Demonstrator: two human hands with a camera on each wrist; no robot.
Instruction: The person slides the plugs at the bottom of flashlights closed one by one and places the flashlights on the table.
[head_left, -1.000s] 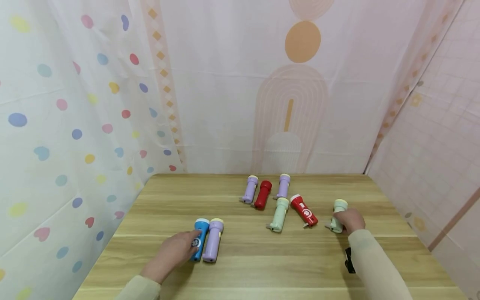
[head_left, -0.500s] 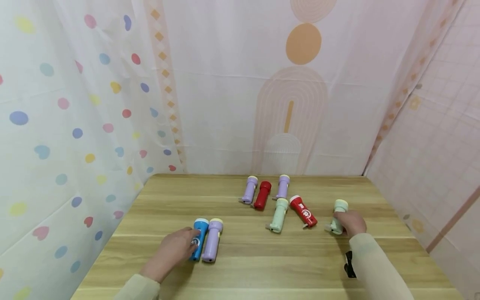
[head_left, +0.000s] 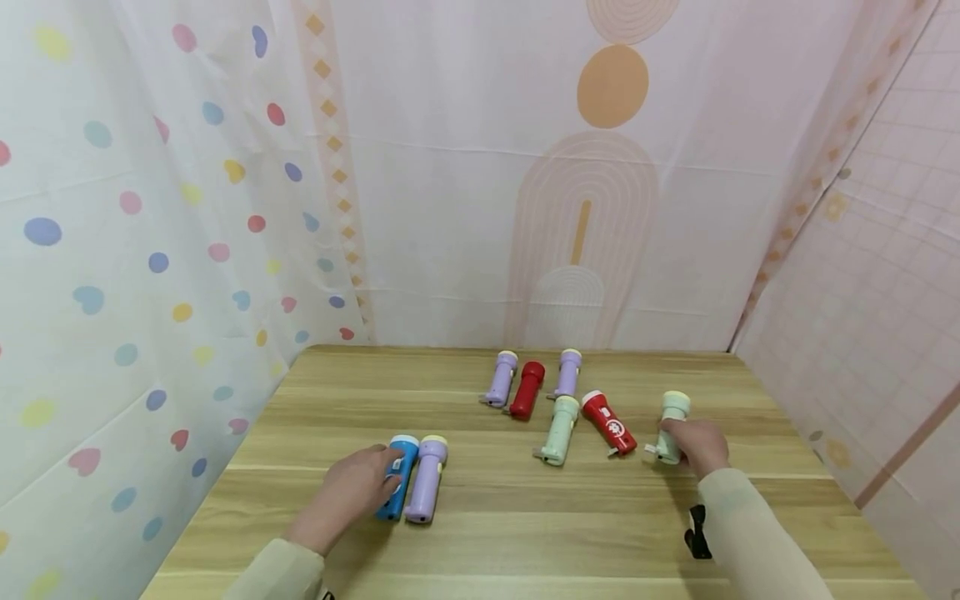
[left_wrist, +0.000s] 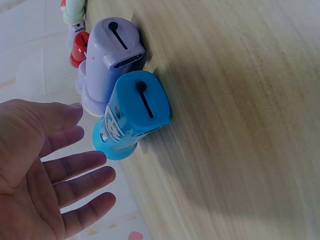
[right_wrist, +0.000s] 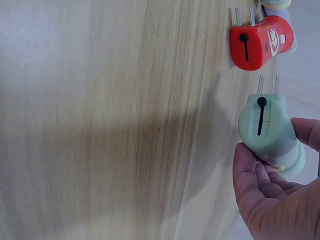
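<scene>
nearest: left hand (head_left: 358,492), fingers loosely extended, grasping nothing, beside and partly over the blue flashlight (left_wrist: 132,112); contact cannot be told. blue flashlight lies on the wooden table (head_left: 540,533), head pointing away. purple flashlight (head_left: 427,482) lies close along its right side, roughly parallel.

at right, a small black object (head_left: 697,533) shows beside the sleeve (head_left: 753,533); its nature is unclear.

right hand (head_left: 701,443) pinches the pale green flashlight (head_left: 675,408) between thumb and fingers, head away, two metal prongs (right_wrist: 260,85) out at the tail end. whether it touches the table: cannot tell.

mid-table: second green flashlight (head_left: 560,431); just right of it, white-rimmed red flashlight (head_left: 608,422), slanted.

farther: dark red flashlight (head_left: 527,390) between two lilac flashlights (head_left: 502,379).

behind: patterned curtain (head_left: 450,208).
</scene>
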